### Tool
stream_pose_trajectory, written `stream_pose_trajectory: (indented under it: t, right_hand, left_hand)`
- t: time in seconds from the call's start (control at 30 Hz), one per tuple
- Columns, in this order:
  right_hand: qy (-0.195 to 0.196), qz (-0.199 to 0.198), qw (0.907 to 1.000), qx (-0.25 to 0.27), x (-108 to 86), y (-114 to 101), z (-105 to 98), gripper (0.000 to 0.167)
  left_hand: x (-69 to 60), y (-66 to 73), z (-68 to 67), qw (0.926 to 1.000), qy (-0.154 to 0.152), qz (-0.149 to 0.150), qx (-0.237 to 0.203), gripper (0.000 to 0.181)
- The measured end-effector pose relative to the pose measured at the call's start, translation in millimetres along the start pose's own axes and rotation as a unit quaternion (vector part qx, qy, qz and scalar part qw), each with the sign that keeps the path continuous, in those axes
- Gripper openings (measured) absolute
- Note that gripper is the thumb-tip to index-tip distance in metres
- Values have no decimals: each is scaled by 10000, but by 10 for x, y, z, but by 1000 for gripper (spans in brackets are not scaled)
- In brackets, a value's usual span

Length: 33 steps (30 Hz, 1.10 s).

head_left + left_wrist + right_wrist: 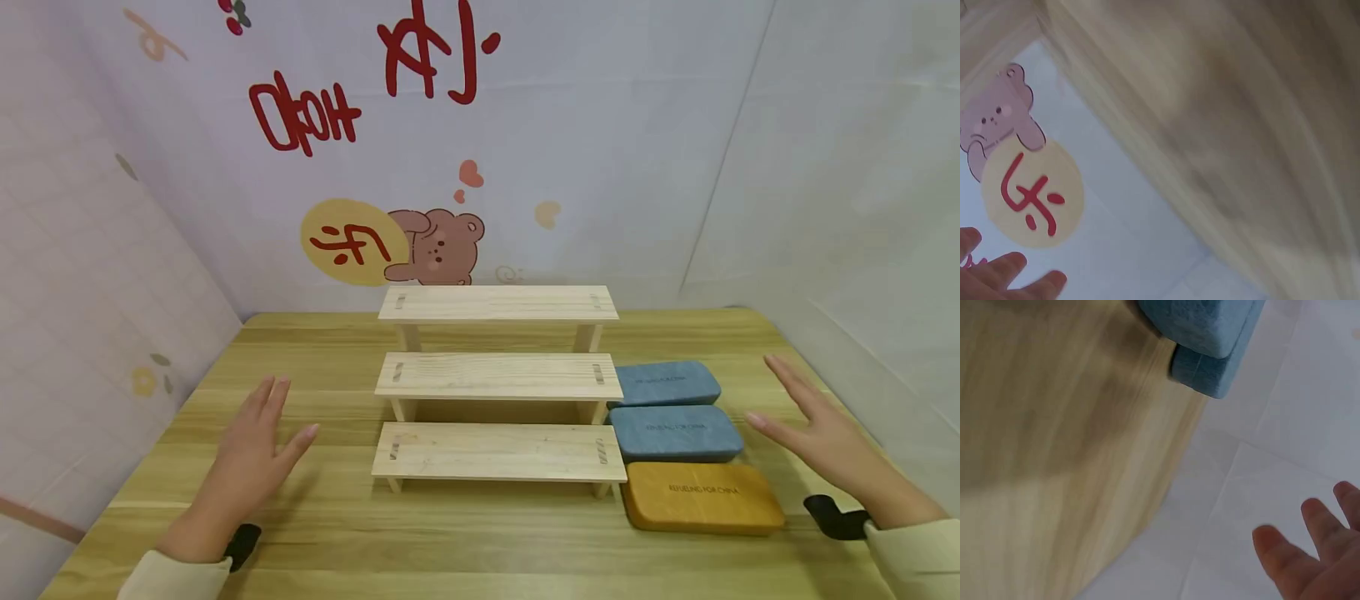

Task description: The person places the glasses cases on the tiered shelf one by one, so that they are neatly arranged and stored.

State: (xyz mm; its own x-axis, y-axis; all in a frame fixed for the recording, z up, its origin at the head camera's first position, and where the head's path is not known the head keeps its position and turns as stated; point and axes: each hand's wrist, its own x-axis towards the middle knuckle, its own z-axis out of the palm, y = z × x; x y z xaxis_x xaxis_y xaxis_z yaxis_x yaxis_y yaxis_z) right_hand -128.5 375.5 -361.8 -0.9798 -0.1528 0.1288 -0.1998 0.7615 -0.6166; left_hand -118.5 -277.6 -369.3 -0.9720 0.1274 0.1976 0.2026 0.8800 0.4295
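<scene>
The left hand (251, 446) and right hand (828, 442) are empty, fingers apart. A careless rightward-hand sweep could knock the yellow case (705, 500) into the 3-tier stand (498, 454).

Printed backdrop (600, 125) behind the table (315, 550).
Shows a bear (452, 243) against a yellow disc (351, 213), hearts (470, 174) and red characters (468, 58) above.

"What was the stepped stand (498, 454) made of?"
"It looked like pale, matt wood with visible grain."
"And beneath the stand?"
"A smooth worktop (337, 542), streaky with wood grain."
"The blue cases (675, 446) and yellow case (705, 508) right of the stand?"
"Matt, mottled."
"Behind the stand?"
"A creased, cloth-like sheet (637, 150)."
</scene>
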Motion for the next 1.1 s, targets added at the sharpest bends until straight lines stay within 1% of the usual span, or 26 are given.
stream_pose_trajectory:
  t: [0.03, 0.1, 0.2, 0.27, 0.37, 0.43, 0.6, 0.67, 0.73, 0.83, 0.87, 0.9, 1.0, 1.07, 1.1]
  right_hand:
    - [-42, 90, 9999, 66, -9, 12, -3, 83]
    - [-62, 100, 9997, 213, -28, 64, 1, 82]
    - [-14, -134, 9991, 405, -55, 147, 16, 80]
    - [-23, -323, 9981, 520, -73, 199, 29, 78]
    - [-147, -444, 9964, 706, -106, 246, 39, 77]
    - [-241, -485, 9952, 816, -135, 290, 39, 75]
    - [-500, -519, 9923, 1006, -200, 391, 68, 70]
    - [-617, -544, 9910, 1057, -222, 410, 86, 68]
    - [-720, -512, 9903, 1075, -243, 413, 103, 66]
    - [-902, -494, 9878, 1172, -267, 409, 118, 63]
    - [-944, -482, 9871, 1204, -275, 408, 122, 62]
    - [-982, -458, 9866, 1223, -283, 407, 125, 61]
    - [-1052, -438, 9856, 1246, -307, 413, 135, 59]
    - [-1106, -422, 9851, 1245, -324, 421, 143, 56]
    - [-1155, -393, 9843, 1272, -331, 426, 147, 55]
  left_hand:
    - [-1, 20, 18, 9996, -51, -16, -271, 80]
    - [3, 53, 56, 9971, -126, -41, -745, 79]
    - [6, 109, 110, 9910, -221, -108, -1319, 78]
    - [7, 157, 140, 9866, -279, -199, -1598, 76]
    - [10, 235, 186, 9782, -399, -368, -2003, 74]
    - [17, 278, 222, 9709, -477, -474, -2300, 73]
    - [42, 345, 295, 9443, -633, -827, -3121, 66]
    - [44, 365, 304, 9312, -679, -975, -3446, 64]
    - [40, 379, 306, 9149, -785, -1116, -3799, 62]
    - [30, 396, 310, 8867, -963, -1329, -4323, 60]
    - [31, 400, 315, 8782, -1025, -1391, -4459, 60]
    - [32, 401, 324, 8716, -1076, -1438, -4562, 60]
    - [40, 404, 354, 8560, -1192, -1553, -4785, 61]
    - [47, 405, 372, 8482, -1277, -1620, -4879, 62]
    - [48, 405, 380, 8456, -1328, -1623, -4909, 62]
